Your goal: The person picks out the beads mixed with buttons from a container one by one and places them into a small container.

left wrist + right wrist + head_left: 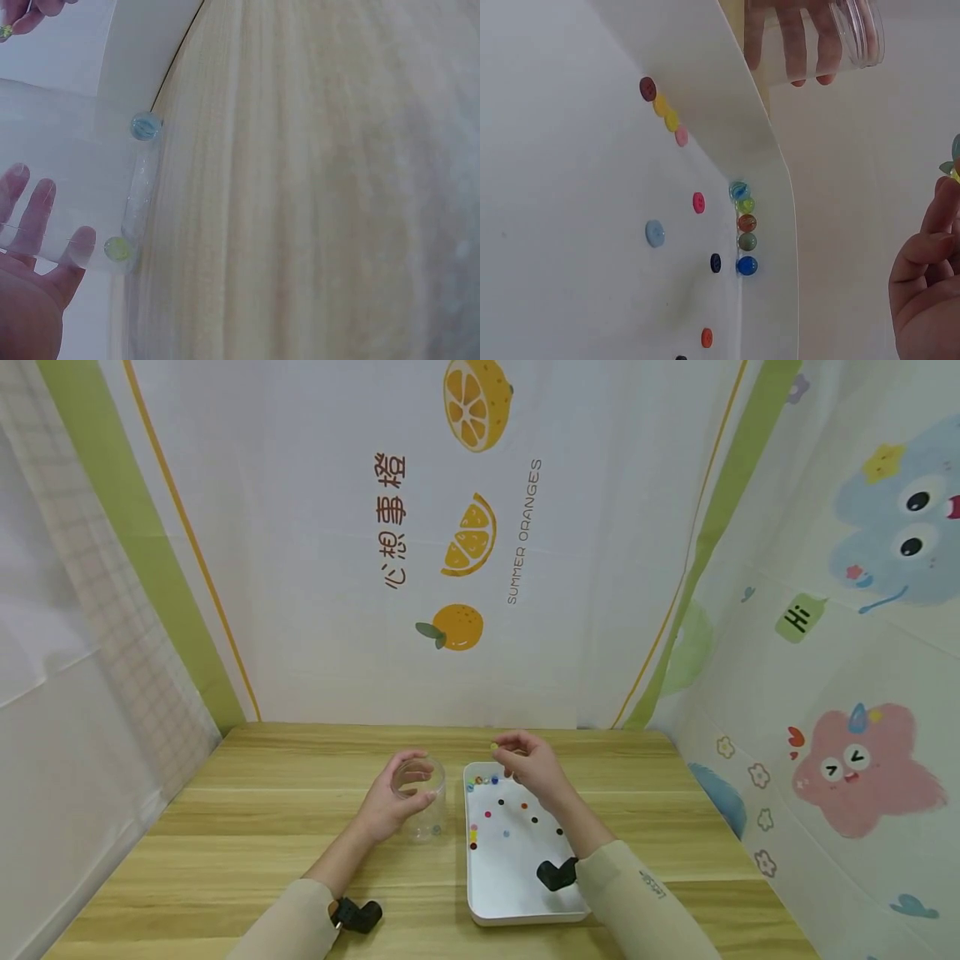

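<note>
My left hand (386, 803) grips a clear jar (433, 806) round its upper part, left of the white tray (510, 881). Through the jar's wall in the left wrist view, a bluish marble (146, 126) and a yellow-green marble (117, 249) show at its bottom. Thumb and fingers of my right hand (534, 768) pinch a small yellow marble (494, 746) above the tray's far edge. Inside the tray, several marbles line the far wall, among them a dark blue marble (747, 265). Buttons lie scattered there too, such as a light blue button (655, 233).
The tray stands on a wooden table (300, 827). Along its left wall are a dark red button (648, 89) and yellow and pink buttons. A printed curtain (330, 652) hangs behind the table, with another printed cloth (810, 668) on the right.
</note>
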### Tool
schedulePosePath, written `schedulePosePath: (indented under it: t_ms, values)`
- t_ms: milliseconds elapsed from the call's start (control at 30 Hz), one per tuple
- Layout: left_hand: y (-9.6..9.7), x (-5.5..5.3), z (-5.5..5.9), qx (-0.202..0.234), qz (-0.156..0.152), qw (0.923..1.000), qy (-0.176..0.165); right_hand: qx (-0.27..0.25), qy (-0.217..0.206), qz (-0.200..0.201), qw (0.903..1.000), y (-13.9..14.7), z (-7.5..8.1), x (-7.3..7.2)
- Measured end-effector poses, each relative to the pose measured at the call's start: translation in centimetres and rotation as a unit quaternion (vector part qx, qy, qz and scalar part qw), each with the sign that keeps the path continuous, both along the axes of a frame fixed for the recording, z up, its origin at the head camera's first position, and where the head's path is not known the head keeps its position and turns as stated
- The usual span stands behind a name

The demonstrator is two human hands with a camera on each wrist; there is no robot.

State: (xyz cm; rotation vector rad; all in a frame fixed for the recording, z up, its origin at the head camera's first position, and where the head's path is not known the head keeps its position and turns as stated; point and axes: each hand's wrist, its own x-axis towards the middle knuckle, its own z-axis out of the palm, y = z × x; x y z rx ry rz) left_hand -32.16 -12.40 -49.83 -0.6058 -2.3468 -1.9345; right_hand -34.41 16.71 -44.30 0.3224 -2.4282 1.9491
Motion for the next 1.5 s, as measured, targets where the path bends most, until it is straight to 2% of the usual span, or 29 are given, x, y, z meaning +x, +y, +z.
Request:
schedulePosePath:
  t_ms: [300, 567, 1000, 1500]
  values:
    - [0.0, 0.1, -0.1, 0.001, -0.006, 1.0, 0.004, -0.013, 0.008, 0.023, 0.9996, -0.8, 1.0, 0.2]
    - [0.1, 0.1, 0.0, 0.005, 0.0, 1.0, 0.0, -0.02, 0.018, 0.042, 0.9988, -1.5, 1.5, 0.1]
    - [0.0, 0.0, -0.1, 0.008, -0.005, 1.0, 0.0, -0.023, 0.023, 0.052, 0.9981, -3.2, 2.3, 0.3]
    - [-0.1, -0.2, -0.2, 0.006, -0.007, 0.9999, -0.002, -0.021, 0.028, 0.076, 0.9965, -4.8, 2.4, 0.7]
